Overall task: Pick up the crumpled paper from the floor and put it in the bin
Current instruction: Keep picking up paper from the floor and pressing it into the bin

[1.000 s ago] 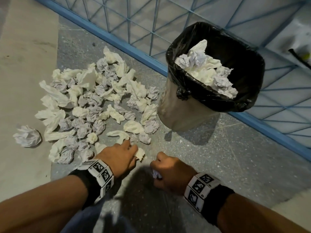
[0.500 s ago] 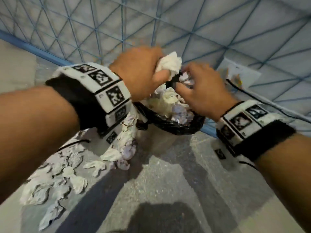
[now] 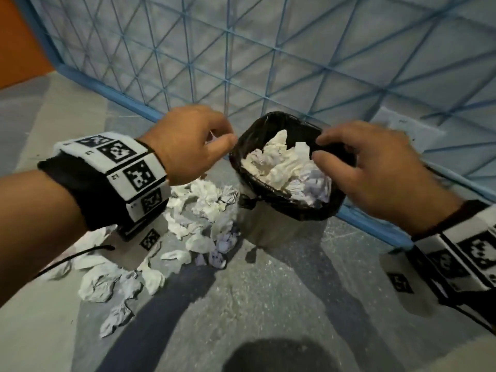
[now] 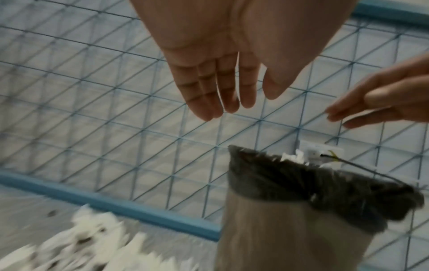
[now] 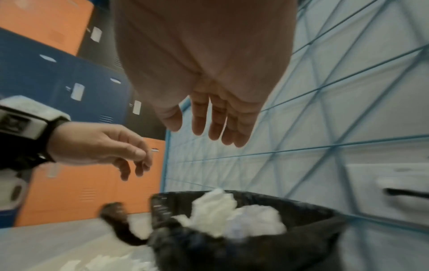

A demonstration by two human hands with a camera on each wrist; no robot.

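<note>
The bin [image 3: 271, 232], lined with a black bag [image 3: 303, 210], stands against the blue mesh fence and holds a heap of crumpled white paper [image 3: 284, 167]. Many more crumpled papers [image 3: 204, 208] lie on the floor to its left. My left hand [image 3: 193, 143] hovers just left of the rim, fingers relaxed and empty, as the left wrist view [image 4: 223, 88] confirms. Above the bin's right side my right hand [image 3: 370, 167] hangs with straight, empty fingers [image 5: 218, 126]. In both wrist views the bin [image 4: 290, 216] and the paper inside it [image 5: 232, 214] sit below the hands.
A blue wire-mesh fence [image 3: 268, 63] with a blue base rail [image 3: 112, 95] runs behind the bin. Orange and blue lockers [image 5: 58, 77] stand off to the left. A black cable [image 3: 72, 257] hangs from my left wrist. The grey speckled floor [image 3: 268, 296] lies in front.
Both hands rose from the floor holding crumpled paper, reached the bin, and have now let it drop inside and spread apart with empty fingers.
</note>
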